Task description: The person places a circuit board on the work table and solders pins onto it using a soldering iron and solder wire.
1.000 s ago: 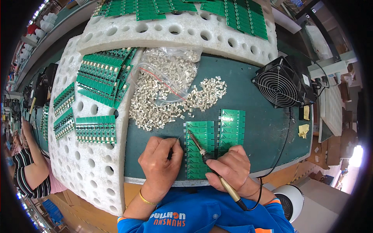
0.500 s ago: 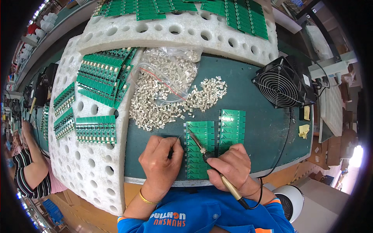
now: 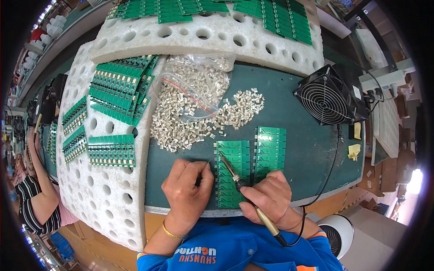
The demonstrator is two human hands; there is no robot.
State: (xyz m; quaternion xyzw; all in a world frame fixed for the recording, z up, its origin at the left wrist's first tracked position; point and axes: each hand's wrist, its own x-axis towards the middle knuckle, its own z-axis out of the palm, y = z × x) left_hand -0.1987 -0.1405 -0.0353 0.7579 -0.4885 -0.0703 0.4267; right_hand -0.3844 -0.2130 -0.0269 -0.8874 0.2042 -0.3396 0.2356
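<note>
My right hand (image 3: 270,196) grips a soldering iron (image 3: 267,221) by its dark and gold handle. The iron's metal tip points up and left to the pin row on the left edge of a green circuit board panel (image 3: 233,185). My left hand (image 3: 187,187) is closed beside that edge, pinching a thin strand of solder wire (image 3: 209,161) near the iron's tip. Just to the right lies a second green circuit board panel (image 3: 270,149), also with pins along its left edge. Whether the tip touches a pin is too small to tell.
Small white connectors (image 3: 246,106) lie heaped beyond my hands, beside an open plastic bag (image 3: 199,74) of more. White foam blocks (image 3: 106,198) at left and back carry several circuit boards (image 3: 112,150). At right stand a black fan (image 3: 323,101) and its cable. Another person's arm (image 3: 45,176) is far left.
The iron's tip and the solder wire have shifted very slightly along the pin row toward me. At far left, the other person's arm has moved up.
</note>
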